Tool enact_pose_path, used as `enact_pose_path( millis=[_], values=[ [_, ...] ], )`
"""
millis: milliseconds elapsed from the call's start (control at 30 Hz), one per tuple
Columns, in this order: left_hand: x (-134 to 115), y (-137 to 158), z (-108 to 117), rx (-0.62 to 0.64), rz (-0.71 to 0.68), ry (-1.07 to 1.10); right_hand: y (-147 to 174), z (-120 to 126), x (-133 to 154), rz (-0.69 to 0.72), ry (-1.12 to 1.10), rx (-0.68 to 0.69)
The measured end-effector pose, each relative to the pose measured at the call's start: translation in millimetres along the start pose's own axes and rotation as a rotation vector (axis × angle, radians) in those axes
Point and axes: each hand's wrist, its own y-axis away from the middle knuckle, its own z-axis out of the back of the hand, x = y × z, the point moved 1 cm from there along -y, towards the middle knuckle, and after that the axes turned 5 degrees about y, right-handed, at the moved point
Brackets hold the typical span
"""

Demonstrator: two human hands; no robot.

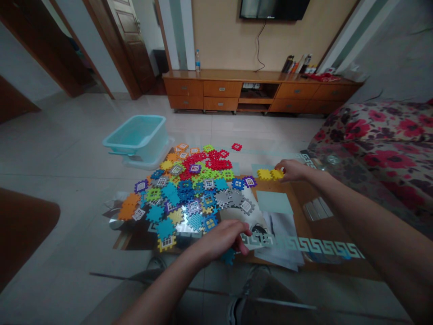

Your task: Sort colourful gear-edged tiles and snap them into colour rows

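At the right of the pile, my right hand [287, 170] has its fingers closed on the edge of a yellow notched building tile [277, 174]. A second yellow tile [264, 174] lies directly to the left, touching it; whether the two are joined cannot be made out. My left hand [227, 235] hovers over the front of the glass table, fingers loosely bent and apart. Below it a teal tile [229, 256] shows, partly hidden by the hand. Nearest the yellow tiles are a purple window tile [250, 181] and a blue window tile [237, 183].
Coloured tiles spread over the table's left half, with red tiles [218, 160] at the back and orange ones [129, 206] at left. A light-blue plastic bin [137, 135] stands behind left. Papers [282, 230] show near the table's front. A flowered sofa [389, 131] is at right.
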Motion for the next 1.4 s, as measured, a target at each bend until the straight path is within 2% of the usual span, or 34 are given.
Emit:
enact_pose_path(
  millis=[200, 467, 1200, 1400],
  values=[
    [0.6, -0.8, 1.0, 0.001, -0.013, -0.032, -2.0, -1.6, -0.3, 0.001, -0.008, 0.035],
    [3.8, -1.5, 3.0, 0.023, -0.009, -0.03, -0.5, -3.3, 0.5, 0.001, 0.008, -0.01],
    [-1.0, 1.0, 1.7, 0.023, 0.002, -0.106, -0.2, -5.5, -2.5, -0.023, -0.051, -0.002],
    [-1.2, 1.3, 2.3, 0.031, -0.003, -0.124, 1.4, -2.6, 0.8, -0.03, 0.004, 0.041]
  ],
)
